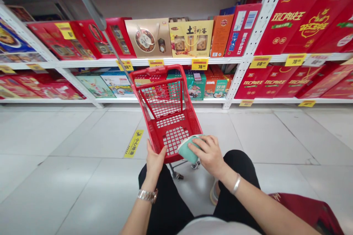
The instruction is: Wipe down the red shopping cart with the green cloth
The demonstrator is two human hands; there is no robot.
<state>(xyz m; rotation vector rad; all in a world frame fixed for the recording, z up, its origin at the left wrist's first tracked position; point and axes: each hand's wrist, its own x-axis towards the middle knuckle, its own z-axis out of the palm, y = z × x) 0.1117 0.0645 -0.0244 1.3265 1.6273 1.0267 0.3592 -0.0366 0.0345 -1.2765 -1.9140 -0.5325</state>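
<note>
A red plastic rolling shopping basket (190, 100) stands tilted in front of my knees, with nothing lying in its gridded inside. My left hand (154, 161) is closed on its near left corner, thumb over the rim. My right hand (211, 153) is closed on a folded teal cloth (188, 149) with a pale edge, pressed at the near right corner of the rim. From the basket's far side a thin metal pull handle with a grey grip (92, 8) slants up to the left. Small wheels (178, 176) show beneath the near end.
White shelves (228, 60) with boxed goods and yellow price tags run across behind the basket. A yellow floor sticker (134, 144) lies left on the grey tiles. Close by at lower right sits a dark red bag-like object (306, 209). My knees flank the basket's near end.
</note>
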